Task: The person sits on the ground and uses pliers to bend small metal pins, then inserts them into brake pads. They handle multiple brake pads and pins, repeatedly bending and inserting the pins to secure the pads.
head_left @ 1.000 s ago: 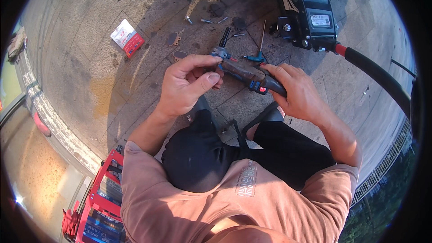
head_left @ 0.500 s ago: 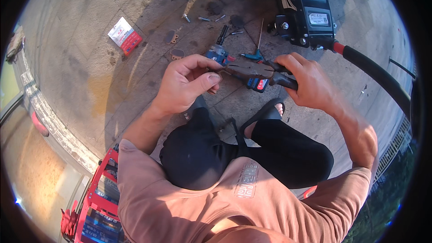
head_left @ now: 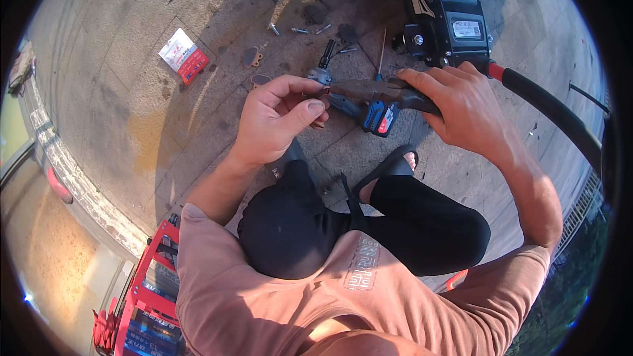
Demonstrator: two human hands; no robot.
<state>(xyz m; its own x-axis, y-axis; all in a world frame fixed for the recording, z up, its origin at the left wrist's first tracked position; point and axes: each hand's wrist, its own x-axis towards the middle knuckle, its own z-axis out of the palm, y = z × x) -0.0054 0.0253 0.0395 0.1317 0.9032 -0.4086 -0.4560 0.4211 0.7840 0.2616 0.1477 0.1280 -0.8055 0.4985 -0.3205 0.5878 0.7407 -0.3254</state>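
Note:
My right hand is wrapped round the handles of a pair of dark, worn pliers, whose jaws point left. At the jaw tips, the thumb and forefinger of my left hand are pinched together on a small dark piece, mostly hidden by the fingers; its kind does not show. Below the pliers on the ground lies a blue and black cordless impact wrench with a black socket, partly covered by my left hand and the pliers.
Two brake pads, several bolts and a red and white packet lie on the paving. A thin-shafted tool is beyond the pliers. A black floor jack stands far right; a red rack is at lower left.
The plier handles have come together as my right hand closed further over them and shifted slightly right. My left hand keeps its pinch in nearly the same place.

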